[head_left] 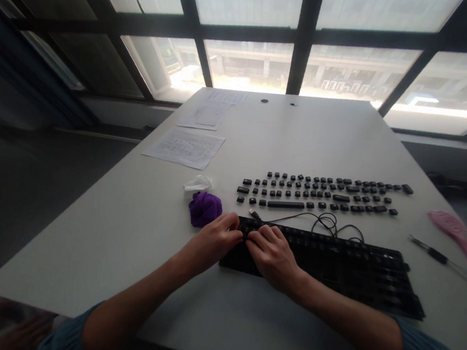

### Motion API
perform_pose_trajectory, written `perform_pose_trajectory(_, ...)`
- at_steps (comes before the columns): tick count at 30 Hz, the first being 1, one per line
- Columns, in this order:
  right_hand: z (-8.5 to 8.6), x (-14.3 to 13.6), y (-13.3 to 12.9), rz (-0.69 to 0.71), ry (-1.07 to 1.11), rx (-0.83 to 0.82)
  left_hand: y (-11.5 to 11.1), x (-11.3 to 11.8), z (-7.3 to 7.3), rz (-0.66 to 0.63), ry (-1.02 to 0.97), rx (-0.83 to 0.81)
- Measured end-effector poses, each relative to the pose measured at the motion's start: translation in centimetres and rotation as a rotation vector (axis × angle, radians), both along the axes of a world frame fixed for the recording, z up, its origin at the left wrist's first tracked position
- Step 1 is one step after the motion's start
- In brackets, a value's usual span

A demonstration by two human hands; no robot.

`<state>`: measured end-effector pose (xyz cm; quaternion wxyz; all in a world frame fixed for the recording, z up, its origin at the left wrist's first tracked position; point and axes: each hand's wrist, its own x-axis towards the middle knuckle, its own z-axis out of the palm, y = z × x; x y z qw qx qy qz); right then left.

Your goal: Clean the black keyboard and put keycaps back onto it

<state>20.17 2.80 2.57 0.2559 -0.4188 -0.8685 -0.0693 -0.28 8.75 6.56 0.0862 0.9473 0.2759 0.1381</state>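
Note:
A black keyboard [332, 269] lies at a slant near the front of the white table, many of its keys off. At its upper left corner are both my hands, close together but apart. My left hand [216, 240] is closed, thumb and fingers pinched at the keyboard's edge. Just to the right, my right hand [273, 254] is closed too, its fingertips on the top key row. Whatever the fingertips grip is too small and dark to make out. Beyond the keyboard, loose black keycaps [286, 205] stand in rows, and a black cable [324, 221] lies coiled between.
A purple cloth [205, 209] and a crumpled white tissue [198, 184] sit left of the keycaps. Papers [184, 146] lie farther back left. On the right are a wire tool [437, 255] and a pink brush [456, 234]. Another person's hands [25, 331] show at the lower left.

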Motion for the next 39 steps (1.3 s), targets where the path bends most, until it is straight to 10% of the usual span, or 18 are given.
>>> perform_pose_trajectory(39, 0.13, -0.37, 0.33, -0.074, -0.024, 0.0, 0.44, 0.11, 0.01, -0.031, -0.055, 0.003)
